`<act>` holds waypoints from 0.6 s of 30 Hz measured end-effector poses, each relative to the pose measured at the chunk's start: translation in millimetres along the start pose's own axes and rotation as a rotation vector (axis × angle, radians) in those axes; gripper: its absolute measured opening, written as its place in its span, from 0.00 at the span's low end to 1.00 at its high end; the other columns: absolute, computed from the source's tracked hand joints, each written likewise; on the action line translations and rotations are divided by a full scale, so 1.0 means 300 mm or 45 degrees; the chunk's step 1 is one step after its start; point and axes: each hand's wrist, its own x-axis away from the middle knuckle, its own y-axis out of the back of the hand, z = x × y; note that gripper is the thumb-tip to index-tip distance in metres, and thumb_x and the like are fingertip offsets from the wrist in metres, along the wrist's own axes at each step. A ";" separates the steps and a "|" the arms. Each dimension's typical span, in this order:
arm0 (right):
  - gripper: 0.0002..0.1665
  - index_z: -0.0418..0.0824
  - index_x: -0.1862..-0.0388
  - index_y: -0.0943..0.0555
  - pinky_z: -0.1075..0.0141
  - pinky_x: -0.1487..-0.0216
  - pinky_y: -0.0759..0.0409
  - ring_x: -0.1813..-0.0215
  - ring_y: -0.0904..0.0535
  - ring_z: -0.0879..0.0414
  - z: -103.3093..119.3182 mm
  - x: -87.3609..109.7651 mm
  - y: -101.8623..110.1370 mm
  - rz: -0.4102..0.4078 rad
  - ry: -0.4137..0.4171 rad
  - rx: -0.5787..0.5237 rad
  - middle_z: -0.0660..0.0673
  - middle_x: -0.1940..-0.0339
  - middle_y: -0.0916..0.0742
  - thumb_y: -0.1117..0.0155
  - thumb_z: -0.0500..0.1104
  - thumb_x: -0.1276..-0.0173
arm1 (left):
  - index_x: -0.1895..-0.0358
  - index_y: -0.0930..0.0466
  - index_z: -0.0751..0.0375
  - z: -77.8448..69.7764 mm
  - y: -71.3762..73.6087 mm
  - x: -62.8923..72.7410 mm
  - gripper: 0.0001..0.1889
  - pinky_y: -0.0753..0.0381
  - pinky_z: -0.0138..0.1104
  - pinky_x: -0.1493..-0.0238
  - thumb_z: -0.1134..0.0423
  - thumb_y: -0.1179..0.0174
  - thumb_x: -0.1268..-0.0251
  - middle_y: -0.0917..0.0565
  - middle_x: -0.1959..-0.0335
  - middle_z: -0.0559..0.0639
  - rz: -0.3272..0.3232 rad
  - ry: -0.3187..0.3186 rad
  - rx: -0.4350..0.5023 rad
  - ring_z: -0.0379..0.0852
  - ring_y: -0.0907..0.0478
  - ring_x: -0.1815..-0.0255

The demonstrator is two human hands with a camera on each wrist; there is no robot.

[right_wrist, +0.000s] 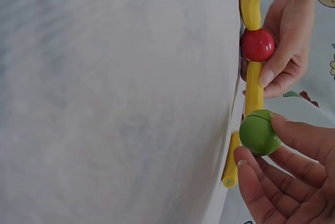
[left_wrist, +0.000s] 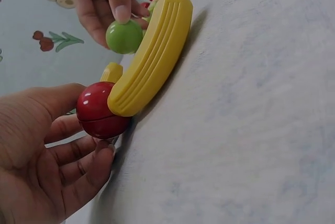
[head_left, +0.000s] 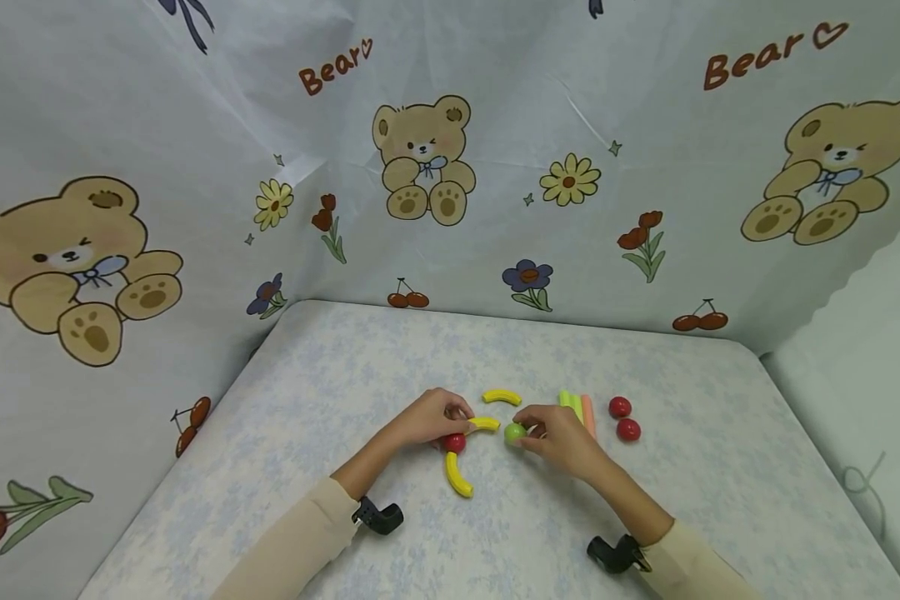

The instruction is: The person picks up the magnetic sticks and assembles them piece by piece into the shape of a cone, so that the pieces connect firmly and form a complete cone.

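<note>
My left hand [head_left: 423, 418] holds a glossy red ball [head_left: 456, 442] between thumb and fingers, low over the table. Two yellow curved sticks meet that ball: one stick [head_left: 458, 477] points towards me, the other stick [head_left: 484, 423] points right. In the left wrist view the near yellow stick [left_wrist: 157, 51] covers part of the ball. A green ball [head_left: 514, 433] is pinched by the thumb and fingertips of my right hand [head_left: 566, 440]. From the right wrist view, the green ball [right_wrist: 259, 132] overlaps the end of a yellow stick [right_wrist: 254, 88]; whether they touch I cannot tell.
A loose yellow curved stick [head_left: 502, 397] lies just behind the hands. Beyond the right hand are light green sticks [head_left: 570, 401] and an orange-pink stick [head_left: 588, 412]. Two red balls, a back one [head_left: 620, 407] and a front one [head_left: 628, 430], lie further right. Bear-print cloth [head_left: 495, 242] hangs behind the table.
</note>
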 end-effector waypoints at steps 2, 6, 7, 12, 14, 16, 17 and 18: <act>0.14 0.34 0.54 0.14 0.70 0.65 0.17 0.63 0.15 0.56 0.003 -0.009 -0.004 -0.005 -0.014 0.000 0.45 0.60 0.10 0.24 0.33 0.38 | 0.57 0.12 0.54 0.001 -0.003 0.004 0.07 0.20 0.35 0.83 0.57 0.31 0.33 0.16 0.70 0.45 -0.013 -0.004 0.010 0.43 0.22 0.81; 0.12 0.35 0.55 0.14 0.69 0.64 0.16 0.63 0.14 0.55 0.009 -0.024 -0.012 -0.017 -0.022 -0.019 0.44 0.61 0.10 0.24 0.33 0.38 | 0.56 0.12 0.53 0.010 -0.011 0.009 0.08 0.20 0.35 0.84 0.56 0.31 0.33 0.16 0.71 0.46 -0.030 -0.010 0.028 0.42 0.24 0.83; 0.12 0.35 0.56 0.14 0.69 0.64 0.16 0.63 0.14 0.55 0.010 -0.026 -0.013 -0.021 -0.023 -0.022 0.44 0.61 0.10 0.24 0.33 0.39 | 0.56 0.12 0.53 0.012 -0.013 0.009 0.08 0.20 0.35 0.83 0.55 0.31 0.33 0.16 0.71 0.46 -0.032 -0.013 0.033 0.42 0.24 0.83; 0.12 0.34 0.56 0.14 0.66 0.63 0.15 0.63 0.13 0.53 0.020 -0.035 -0.016 -0.019 -0.016 -0.032 0.43 0.61 0.10 0.24 0.33 0.39 | 0.55 0.13 0.53 0.024 -0.020 0.013 0.09 0.19 0.37 0.83 0.55 0.31 0.33 0.16 0.71 0.46 -0.048 -0.034 0.057 0.43 0.23 0.83; 0.13 0.33 0.56 0.14 0.65 0.63 0.14 0.62 0.13 0.52 0.019 -0.039 -0.016 -0.009 -0.019 -0.029 0.42 0.61 0.10 0.24 0.33 0.39 | 0.55 0.13 0.53 0.025 -0.021 0.016 0.09 0.19 0.37 0.83 0.55 0.31 0.33 0.15 0.71 0.46 -0.051 -0.035 0.061 0.43 0.22 0.82; 0.13 0.33 0.56 0.14 0.65 0.62 0.15 0.62 0.13 0.53 0.018 -0.044 -0.018 0.011 -0.037 -0.024 0.42 0.61 0.10 0.24 0.34 0.39 | 0.54 0.13 0.54 0.025 -0.023 0.021 0.09 0.18 0.38 0.83 0.56 0.32 0.32 0.15 0.71 0.45 -0.042 -0.024 0.071 0.44 0.21 0.82; 0.13 0.33 0.55 0.14 0.65 0.62 0.15 0.62 0.14 0.53 0.016 -0.046 -0.019 0.022 -0.043 -0.018 0.42 0.61 0.10 0.24 0.34 0.39 | 0.53 0.13 0.54 0.024 -0.024 0.024 0.09 0.18 0.38 0.82 0.56 0.32 0.32 0.15 0.71 0.45 -0.035 -0.018 0.075 0.44 0.21 0.82; 0.13 0.33 0.55 0.14 0.65 0.63 0.15 0.63 0.14 0.53 0.015 -0.049 -0.021 0.033 -0.053 -0.010 0.42 0.61 0.10 0.23 0.34 0.39 | 0.53 0.13 0.54 0.024 -0.026 0.027 0.10 0.17 0.38 0.82 0.56 0.32 0.32 0.15 0.71 0.46 -0.030 -0.011 0.080 0.44 0.21 0.82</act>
